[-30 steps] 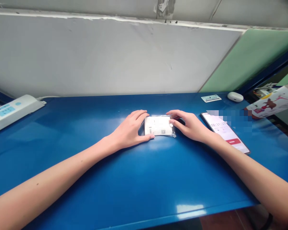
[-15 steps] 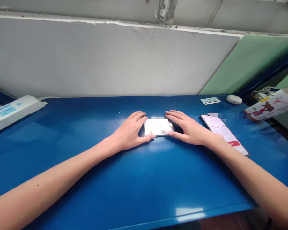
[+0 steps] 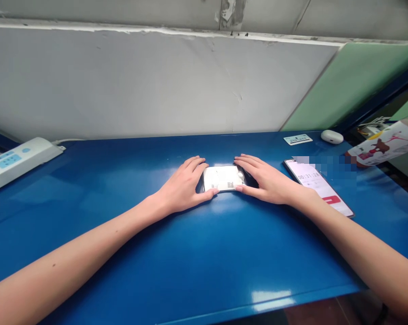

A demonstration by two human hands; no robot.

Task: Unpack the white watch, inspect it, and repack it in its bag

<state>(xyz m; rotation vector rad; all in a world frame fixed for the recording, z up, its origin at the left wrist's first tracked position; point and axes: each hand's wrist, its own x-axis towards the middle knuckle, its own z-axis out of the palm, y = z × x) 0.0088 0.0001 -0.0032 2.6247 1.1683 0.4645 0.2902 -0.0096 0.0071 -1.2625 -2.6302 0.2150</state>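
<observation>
A small white rectangular packet (image 3: 220, 178) with printed marks, seemingly in clear wrapping, lies flat on the blue table (image 3: 197, 257). At its left end is my left hand (image 3: 186, 184), thumb along the near edge and fingers curved round toward the far edge. My right hand (image 3: 264, 181) grips the other end the same way, its thumb at the near right corner. Shadow under the right palm hides part of that end. I cannot tell what is inside the wrapping.
Right of my right hand lies a phone (image 3: 317, 185) showing a timer. Behind it are a card (image 3: 297, 139) and a white earbud case (image 3: 331, 136). A printed container (image 3: 386, 144) leans in at far right. On the left sits a power strip (image 3: 22, 162); a wall (image 3: 156, 85) rises behind.
The view has shifted very slightly. Both hands stay in place on the packet, and nothing on the table has visibly moved.
</observation>
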